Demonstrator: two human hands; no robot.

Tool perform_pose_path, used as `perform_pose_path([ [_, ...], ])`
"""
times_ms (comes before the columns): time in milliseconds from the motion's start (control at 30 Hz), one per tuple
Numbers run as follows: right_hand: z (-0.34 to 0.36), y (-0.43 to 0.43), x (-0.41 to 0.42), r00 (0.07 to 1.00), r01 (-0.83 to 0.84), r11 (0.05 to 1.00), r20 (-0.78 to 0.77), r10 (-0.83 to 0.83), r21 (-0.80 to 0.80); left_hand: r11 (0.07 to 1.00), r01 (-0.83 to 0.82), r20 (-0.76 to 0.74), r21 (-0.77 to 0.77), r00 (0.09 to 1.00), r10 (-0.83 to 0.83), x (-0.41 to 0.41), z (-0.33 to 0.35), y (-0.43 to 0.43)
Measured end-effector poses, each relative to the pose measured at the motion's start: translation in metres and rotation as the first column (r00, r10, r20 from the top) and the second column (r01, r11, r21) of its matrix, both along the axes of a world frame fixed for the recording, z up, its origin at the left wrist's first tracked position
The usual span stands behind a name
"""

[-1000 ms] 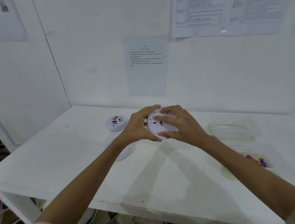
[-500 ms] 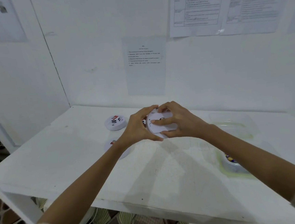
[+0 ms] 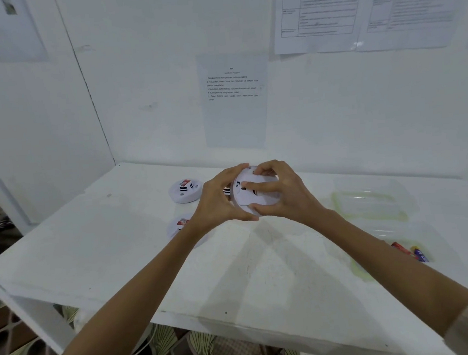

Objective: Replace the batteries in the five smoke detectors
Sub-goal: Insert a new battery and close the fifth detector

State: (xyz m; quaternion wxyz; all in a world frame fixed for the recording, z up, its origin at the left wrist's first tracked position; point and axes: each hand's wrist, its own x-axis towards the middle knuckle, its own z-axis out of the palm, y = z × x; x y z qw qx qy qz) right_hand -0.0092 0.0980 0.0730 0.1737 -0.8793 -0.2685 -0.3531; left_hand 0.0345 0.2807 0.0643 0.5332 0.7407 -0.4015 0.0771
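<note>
Holding one smoke detector (image 3: pixel 257 193) up off the table (image 3: pixel 114 244), dead ahead at 12 o'clock, with its back face turned toward the camera. Gripping its rim from 9 o'clock with the left hand (image 3: pixel 218 204). Clamping it from 3 o'clock with the right hand (image 3: pixel 284 197), with the forefinger laid flat across the back plate and the thumb tucked under the lower rim. Probably working the back cover, whether opening or closing; cannot tell which.

Could lose the unit out of this two-sided grip if twisting hard, dropping it onto the table or onto the second detector (image 3: pixel 179 227) lying below at 8 o'clock. Could strain or snap a latch by forcing the plate the wrong way. Could confuse spent and fresh cells later, seeing batteries (image 3: pixel 409 251) only in the near tray (image 3: pixel 363 273) at 4 o'clock.

Hard to read: most of the second detector, covered by the left forearm. Plain enough: a third detector (image 3: pixel 185 191) at 10 o'clock, red label up. Behind the left hand's fingertips, a sliver of red and black, perhaps another unit; cannot say. No sign of all five. Cannot make out any contents in the far tray (image 3: pixel 370 199) at 2 o'clock, nor the print on the wall sheet (image 3: pixel 233 101).
</note>
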Motion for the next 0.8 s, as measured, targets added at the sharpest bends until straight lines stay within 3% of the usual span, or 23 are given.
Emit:
perform_pose_path([
  [267,0.000,-0.009,-0.002,0.999,0.001,1.000,-0.033,-0.002,-0.025,1.000,0.002,-0.009,0.008,1.000,-0.002,0.004,-0.003,-0.003],
  [633,-0.010,-0.045,-0.002,0.994,0.082,0.963,0.094,-0.060,-0.255,0.998,0.055,-0.124,-0.007,0.991,-0.056,0.012,0.009,-0.005],
  [700,-0.010,-0.043,-0.004,0.996,0.065,0.977,0.076,-0.050,-0.205,0.999,0.052,-0.170,0.009,0.984,-0.050,0.015,0.010,-0.005],
  [800,-0.008,-0.036,-0.013,0.998,-0.002,0.999,-0.055,0.004,0.047,0.998,0.055,-0.268,0.018,0.962,-0.048,0.016,0.017,-0.003],
])
